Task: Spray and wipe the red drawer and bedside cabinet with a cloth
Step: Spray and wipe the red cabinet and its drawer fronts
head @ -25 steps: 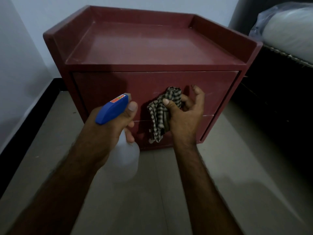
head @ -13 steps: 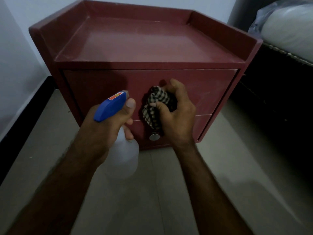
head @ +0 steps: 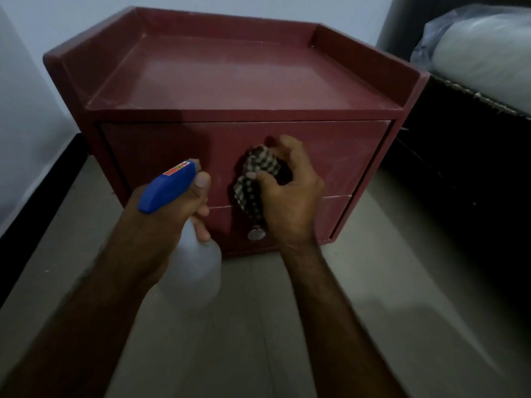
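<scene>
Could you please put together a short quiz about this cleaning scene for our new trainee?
1. True or false: the left hand grips the spray bottle.
2. The right hand holds: A nothing; B the checked cloth; C a sponge.
3. Fill in: the bare round knob sits on the ___ drawer.
Key: 1 true; 2 B; 3 lower.
</scene>
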`<action>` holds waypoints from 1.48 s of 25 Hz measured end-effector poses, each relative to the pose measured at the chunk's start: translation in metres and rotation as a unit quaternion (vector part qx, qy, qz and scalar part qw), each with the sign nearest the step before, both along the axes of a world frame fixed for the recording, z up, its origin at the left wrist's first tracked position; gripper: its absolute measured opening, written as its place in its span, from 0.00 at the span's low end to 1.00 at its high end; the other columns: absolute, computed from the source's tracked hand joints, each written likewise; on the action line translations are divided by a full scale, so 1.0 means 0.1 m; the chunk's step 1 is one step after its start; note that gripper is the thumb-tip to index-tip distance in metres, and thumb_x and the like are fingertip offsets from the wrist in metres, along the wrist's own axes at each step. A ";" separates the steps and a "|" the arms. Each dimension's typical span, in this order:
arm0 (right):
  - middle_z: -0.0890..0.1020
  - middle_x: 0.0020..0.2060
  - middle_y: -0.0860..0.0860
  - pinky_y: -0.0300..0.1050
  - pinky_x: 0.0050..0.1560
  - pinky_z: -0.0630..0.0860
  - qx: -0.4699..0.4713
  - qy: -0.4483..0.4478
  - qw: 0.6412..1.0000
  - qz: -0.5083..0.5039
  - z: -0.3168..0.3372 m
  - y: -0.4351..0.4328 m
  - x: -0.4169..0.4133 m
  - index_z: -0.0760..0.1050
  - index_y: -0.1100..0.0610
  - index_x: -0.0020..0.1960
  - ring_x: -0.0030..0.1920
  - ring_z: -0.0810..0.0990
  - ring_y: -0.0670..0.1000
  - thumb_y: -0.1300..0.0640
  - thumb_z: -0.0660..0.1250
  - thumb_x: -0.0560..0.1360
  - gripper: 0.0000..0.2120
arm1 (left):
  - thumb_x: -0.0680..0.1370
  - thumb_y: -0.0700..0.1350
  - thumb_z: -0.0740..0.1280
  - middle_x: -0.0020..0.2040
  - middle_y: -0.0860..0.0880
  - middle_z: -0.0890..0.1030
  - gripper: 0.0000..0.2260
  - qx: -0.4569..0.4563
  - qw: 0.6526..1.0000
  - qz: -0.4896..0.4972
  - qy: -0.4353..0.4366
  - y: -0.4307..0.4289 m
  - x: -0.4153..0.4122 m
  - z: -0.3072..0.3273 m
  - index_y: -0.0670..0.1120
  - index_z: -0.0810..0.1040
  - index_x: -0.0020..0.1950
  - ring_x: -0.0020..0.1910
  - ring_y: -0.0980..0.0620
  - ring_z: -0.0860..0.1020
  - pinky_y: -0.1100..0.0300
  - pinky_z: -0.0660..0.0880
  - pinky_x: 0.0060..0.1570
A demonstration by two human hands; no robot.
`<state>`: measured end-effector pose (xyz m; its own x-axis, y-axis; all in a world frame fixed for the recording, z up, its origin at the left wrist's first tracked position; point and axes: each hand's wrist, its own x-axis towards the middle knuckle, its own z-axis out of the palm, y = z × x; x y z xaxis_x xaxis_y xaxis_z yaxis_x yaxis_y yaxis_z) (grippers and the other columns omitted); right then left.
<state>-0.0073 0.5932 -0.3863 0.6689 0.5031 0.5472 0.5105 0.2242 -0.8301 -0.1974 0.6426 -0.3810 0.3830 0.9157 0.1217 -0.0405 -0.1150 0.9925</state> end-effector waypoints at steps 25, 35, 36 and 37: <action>0.78 0.69 0.48 0.57 0.69 0.76 0.043 0.039 0.997 -0.047 -0.24 0.03 -0.16 0.71 0.54 0.76 0.68 0.77 0.51 0.60 0.81 0.70 0.37 | 0.72 0.66 0.74 0.37 0.48 0.83 0.20 0.033 0.998 0.009 -0.043 0.08 -0.19 0.17 0.53 0.84 0.54 0.29 0.47 0.80 0.57 0.80 0.32; 0.80 0.66 0.54 0.61 0.63 0.82 0.196 0.464 0.864 0.022 -0.26 0.18 -0.20 0.74 0.41 0.67 0.63 0.83 0.54 0.61 0.78 0.74 0.28 | 0.70 0.72 0.71 0.34 0.48 0.82 0.26 0.022 0.999 0.033 -0.005 0.19 -0.06 0.03 0.48 0.80 0.42 0.27 0.49 0.80 0.61 0.78 0.30; 0.80 0.66 0.52 0.60 0.63 0.81 0.192 0.459 0.868 0.016 -0.28 0.18 -0.25 0.73 0.39 0.66 0.64 0.83 0.53 0.61 0.79 0.74 0.29 | 0.70 0.72 0.71 0.33 0.48 0.82 0.25 0.024 0.999 0.040 -0.008 0.19 -0.05 0.03 0.49 0.81 0.41 0.27 0.49 0.80 0.61 0.78 0.30; 0.79 0.66 0.51 0.59 0.65 0.80 0.180 0.424 0.887 0.001 -0.31 0.17 -0.28 0.72 0.36 0.66 0.65 0.81 0.52 0.60 0.79 0.73 0.30 | 0.71 0.71 0.72 0.34 0.48 0.82 0.24 0.024 0.999 0.044 -0.015 0.20 -0.05 0.01 0.49 0.81 0.40 0.27 0.48 0.80 0.60 0.78 0.29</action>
<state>-0.0352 0.6098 -0.4174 0.9163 0.3994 -0.0283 -0.2652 0.5526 -0.7901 -0.2022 0.6624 -0.3796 0.2963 0.9387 0.1760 -0.0570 -0.1666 0.9844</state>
